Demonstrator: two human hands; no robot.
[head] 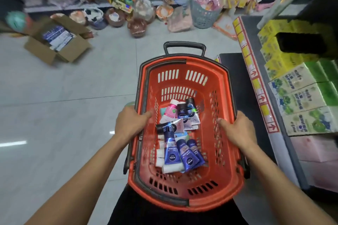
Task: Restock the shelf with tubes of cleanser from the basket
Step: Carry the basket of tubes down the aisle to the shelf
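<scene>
Head view
Basket (226,97): red, held in front of you; shelf (256,86) just to its right.
Left hand (130,124): clamped on left rim.
Right hand (239,129): clamped on right rim.
Tubes (180,133): loose heap on basket floor.
Advice: keep the basket level, set it down beside the shelf edge before you free a hand.

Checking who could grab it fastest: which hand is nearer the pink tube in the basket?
Left. The left hand grips the basket rim just left of the pink tube; the right hand holds the opposite rim, farther away.
</scene>
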